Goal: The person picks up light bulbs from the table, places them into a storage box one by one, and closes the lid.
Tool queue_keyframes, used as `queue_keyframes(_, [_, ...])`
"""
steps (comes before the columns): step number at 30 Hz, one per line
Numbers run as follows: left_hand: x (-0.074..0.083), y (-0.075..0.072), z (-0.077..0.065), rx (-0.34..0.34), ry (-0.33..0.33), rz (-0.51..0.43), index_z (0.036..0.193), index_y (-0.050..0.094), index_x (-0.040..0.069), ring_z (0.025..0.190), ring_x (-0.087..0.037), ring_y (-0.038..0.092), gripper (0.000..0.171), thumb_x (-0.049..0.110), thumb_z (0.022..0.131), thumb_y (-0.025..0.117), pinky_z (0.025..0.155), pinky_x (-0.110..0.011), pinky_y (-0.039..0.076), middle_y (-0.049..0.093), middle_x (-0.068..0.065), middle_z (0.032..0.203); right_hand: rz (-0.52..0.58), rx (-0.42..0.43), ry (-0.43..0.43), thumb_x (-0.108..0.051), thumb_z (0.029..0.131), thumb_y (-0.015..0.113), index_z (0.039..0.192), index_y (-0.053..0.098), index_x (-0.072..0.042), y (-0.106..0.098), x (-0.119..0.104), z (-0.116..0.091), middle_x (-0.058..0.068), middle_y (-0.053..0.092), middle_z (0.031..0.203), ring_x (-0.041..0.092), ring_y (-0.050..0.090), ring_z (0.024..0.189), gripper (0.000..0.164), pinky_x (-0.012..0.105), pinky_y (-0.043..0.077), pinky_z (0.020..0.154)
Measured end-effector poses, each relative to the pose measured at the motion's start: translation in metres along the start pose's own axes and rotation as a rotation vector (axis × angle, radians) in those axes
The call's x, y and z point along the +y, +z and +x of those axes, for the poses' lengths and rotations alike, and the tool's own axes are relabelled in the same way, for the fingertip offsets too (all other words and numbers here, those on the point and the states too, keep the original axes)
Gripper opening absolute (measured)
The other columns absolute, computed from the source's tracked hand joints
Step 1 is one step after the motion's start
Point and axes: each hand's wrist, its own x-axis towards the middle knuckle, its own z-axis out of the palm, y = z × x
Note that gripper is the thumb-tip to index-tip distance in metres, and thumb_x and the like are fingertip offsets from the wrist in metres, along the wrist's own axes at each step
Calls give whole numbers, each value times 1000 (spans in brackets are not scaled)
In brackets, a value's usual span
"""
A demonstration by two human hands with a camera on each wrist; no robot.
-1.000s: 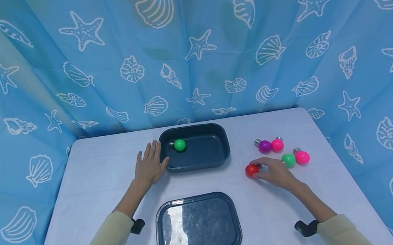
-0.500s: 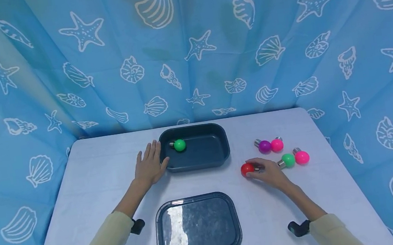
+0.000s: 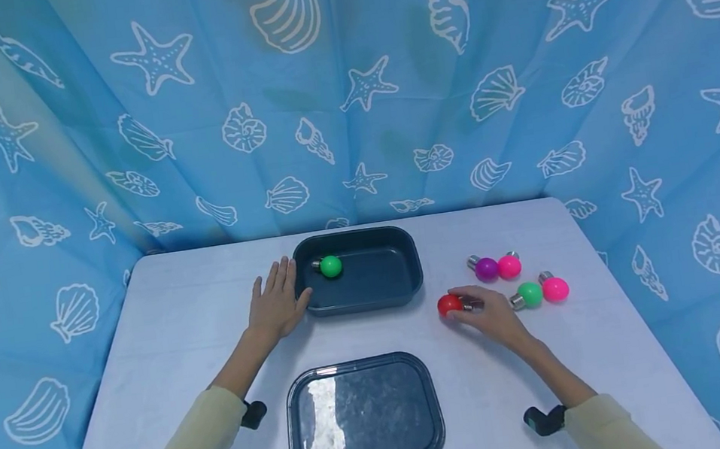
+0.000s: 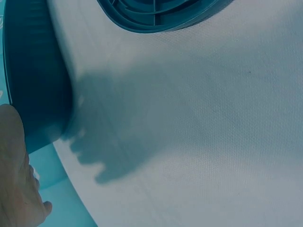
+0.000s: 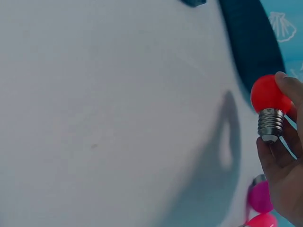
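Note:
In the head view my right hand (image 3: 493, 315) holds a red light bulb (image 3: 449, 305) between thumb and fingers, over the table right of the dark box. The right wrist view shows the bulb's red globe (image 5: 268, 93) and its silver screw base, with a fingertip near the base's end. My left hand (image 3: 273, 306) lies with straight fingers against the left side of the dark blue box (image 3: 364, 305). One green bulb (image 3: 331, 266) lies inside that box, toward its left. The left wrist view catches part of the left hand (image 4: 19, 179) at the box wall.
A dark lid (image 3: 365, 417) lies on the white table in front of the box. On the right are a purple bulb (image 3: 487, 270), a pink bulb (image 3: 510, 267), another green bulb (image 3: 531, 294) and another pink bulb (image 3: 556, 290). A blue shell-print curtain (image 3: 342, 90) hangs behind.
My right hand has moved a little left and away from me with the red bulb, leaving the green bulb's base beside it in view. The left hand stays at the box.

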Motion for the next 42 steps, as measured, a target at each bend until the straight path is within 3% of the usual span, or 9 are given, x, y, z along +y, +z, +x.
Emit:
queue_keyframes(17, [-1, 1, 1, 5, 2, 5, 159, 14, -1, 150, -35, 13, 74, 46, 106, 37, 118, -56, 13, 13, -18, 164, 46, 1, -130, -23, 85, 83, 131, 65, -7, -4, -61, 44, 13, 66, 125, 30, 65, 106, 52, 42, 57, 85])
queue_keyframes(23, [0, 0, 1, -4, 11, 14, 159, 13, -1, 150, -34, 13, 74, 48, 107, 34, 118, -56, 13, 13, -18, 164, 43, -5, -119, -26, 85, 82, 130, 66, -9, 2, -74, 60, 12, 66, 126, 29, 65, 105, 51, 40, 58, 81])
queue_keyframes(33, [0, -1, 0, -7, 10, 17, 159, 12, -1, 150, -34, 13, 74, 48, 107, 32, 118, -55, 13, 13, -18, 164, 54, -79, -194, -22, 88, 79, 128, 67, -6, 26, -88, 93, 11, 67, 121, 25, 64, 99, 45, 36, 58, 82])
queue_keyframes(42, [0, -1, 0, -10, 6, 9, 159, 12, -1, 151, -34, 12, 75, 48, 107, 34, 119, -55, 13, 12, -18, 165, 6, -97, -155, -23, 90, 77, 129, 66, -3, 42, -101, 118, 13, 66, 123, 27, 62, 102, 45, 39, 55, 89])
